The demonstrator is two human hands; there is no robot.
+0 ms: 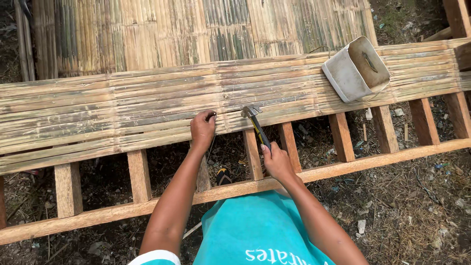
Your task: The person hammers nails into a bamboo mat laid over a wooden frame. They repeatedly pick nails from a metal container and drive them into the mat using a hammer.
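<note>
My left hand (202,128) rests on the near edge of the flattened bamboo sheet (122,105), fingers pinched together at a spot on the strips; whether a nail sits between them is too small to tell. My right hand (276,160) grips the yellow-and-black handle of a claw hammer (255,122), whose steel head lies just above the bamboo about a hand's width right of my left fingers. The bamboo sheet lies across a wooden frame (343,164) of a long front rail and several short crosspieces.
A white cut-open plastic container (356,68) lies tilted on the bamboo at the upper right. Another bamboo mat (196,29) lies beyond. Under the frame are dirt, litter and a dark sandal (223,175). My teal shirt fills the bottom centre.
</note>
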